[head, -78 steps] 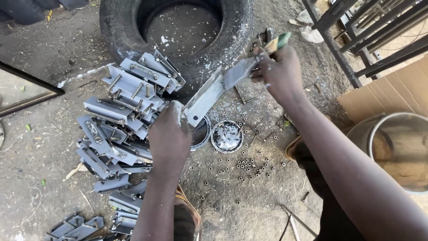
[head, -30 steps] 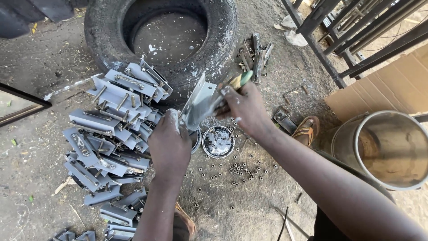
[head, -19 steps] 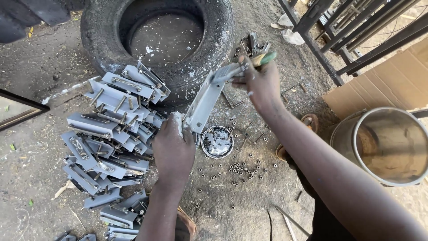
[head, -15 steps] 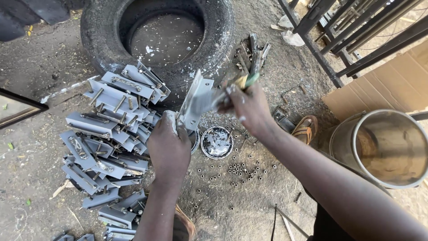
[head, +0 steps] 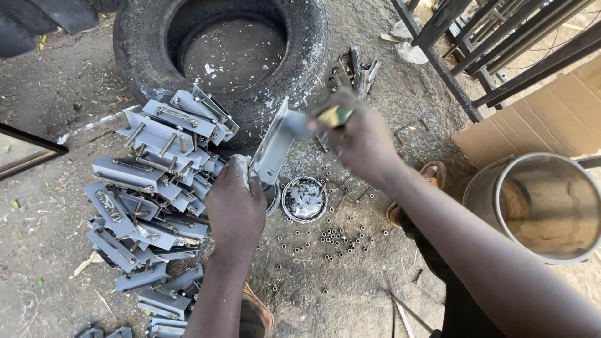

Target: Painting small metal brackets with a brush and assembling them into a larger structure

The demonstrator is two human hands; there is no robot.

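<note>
My left hand grips the lower end of a grey-painted metal bracket and holds it tilted over a small round tin of silver paint. My right hand is closed on a paintbrush with a green-and-yellow handle, its blurred tip against the bracket's upper end. To the left lies a pile of grey painted brackets with bolts sticking out.
A worn tyre lies behind the pile. Several small nuts are scattered on the dirt. A metal bucket and cardboard sit at right, dark metal frames at top right, unpainted parts beside the tyre.
My right hand strokes the brush back and forth along the bracket, now swung out to its upper end. My left hand keeps the bracket over the tin.
</note>
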